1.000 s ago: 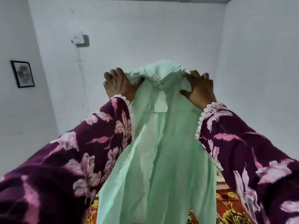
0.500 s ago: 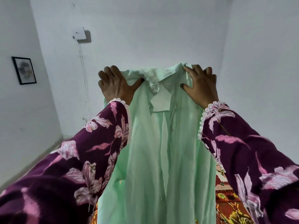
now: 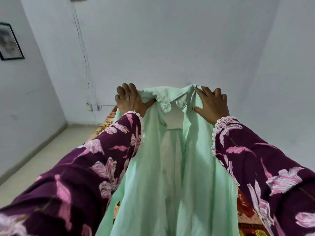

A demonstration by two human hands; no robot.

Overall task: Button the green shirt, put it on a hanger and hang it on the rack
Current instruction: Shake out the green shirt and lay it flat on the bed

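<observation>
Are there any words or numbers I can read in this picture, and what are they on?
None can be read.
Neck label inside the green shirt: a pale patch at the collar, too blurred to show any letters.
Framed picture on the wall: too blurred to tell if it has writing.
Floral sleeves and patterned cloth below: patterns only, no letters.

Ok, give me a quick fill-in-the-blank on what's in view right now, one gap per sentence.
1. Both hands grip the green shirt near its ____.
2. The shirt's front hangs ____, not buttoned.
3. The left hand and right hand emerge from purple sleeves with a ____ print.
4. A framed picture hangs on the wall to the person's ____.

Missing words: collar; open; floral; left
</observation>
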